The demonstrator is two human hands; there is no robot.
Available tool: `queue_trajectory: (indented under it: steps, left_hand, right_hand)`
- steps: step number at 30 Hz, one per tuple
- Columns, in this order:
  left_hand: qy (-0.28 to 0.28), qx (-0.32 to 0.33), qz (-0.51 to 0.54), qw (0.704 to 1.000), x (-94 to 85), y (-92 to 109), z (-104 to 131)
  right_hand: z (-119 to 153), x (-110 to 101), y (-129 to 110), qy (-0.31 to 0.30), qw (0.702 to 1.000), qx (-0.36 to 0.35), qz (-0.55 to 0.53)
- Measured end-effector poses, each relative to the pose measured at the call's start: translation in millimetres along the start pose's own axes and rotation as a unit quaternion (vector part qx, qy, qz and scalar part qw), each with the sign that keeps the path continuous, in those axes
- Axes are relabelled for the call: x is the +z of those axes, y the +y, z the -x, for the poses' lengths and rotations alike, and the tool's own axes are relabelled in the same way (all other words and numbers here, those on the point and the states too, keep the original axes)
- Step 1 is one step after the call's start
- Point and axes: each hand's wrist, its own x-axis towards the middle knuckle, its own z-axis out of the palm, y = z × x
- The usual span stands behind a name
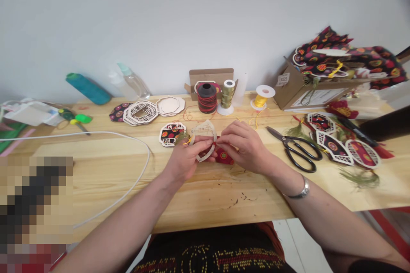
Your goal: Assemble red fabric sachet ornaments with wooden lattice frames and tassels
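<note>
Near the middle of the wooden table, my left hand (189,153) is closed on a pale fan-shaped frame (204,129), thumb across its face. My right hand (244,146) pinches at the frame's right edge; what lies between its fingertips is too small to make out. A piece of red patterned fabric (224,156) shows just below the right fingers. Left of the hands lies a lattice frame with dark floral fabric (173,134), with an olive tassel (182,137) beside my left hand.
Black-handled scissors (299,149) lie right of my hands, near finished ornaments (336,148). Thread spools (207,99) and a yellow spool (260,101) stand behind. A cardboard box (294,87) holds fabric at back right. A white cable (147,153) curves across the left.
</note>
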Motion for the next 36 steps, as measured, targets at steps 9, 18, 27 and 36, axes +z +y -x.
queue_trajectory:
  steps: [9,18,27,36]
  left_hand:
    - [-0.011,0.005,0.001,1.000,-2.0,-2,-1]
    - [0.009,0.025,-0.026,0.999,-0.8,-5,-3]
    - [0.028,0.041,-0.034,0.998,-2.4,1,-2]
    - [0.023,0.037,-0.013,0.999,-5.5,3,-4]
  right_hand:
    - [-2,0,-2,0.000,1.000,0.013,0.003]
    - [-3,-1,-5,-0.005,0.999,0.028,-0.023]
    - [-5,1,0,0.127,0.980,0.135,-0.067]
    - [-11,-20,30,0.178,0.919,0.351,-0.028]
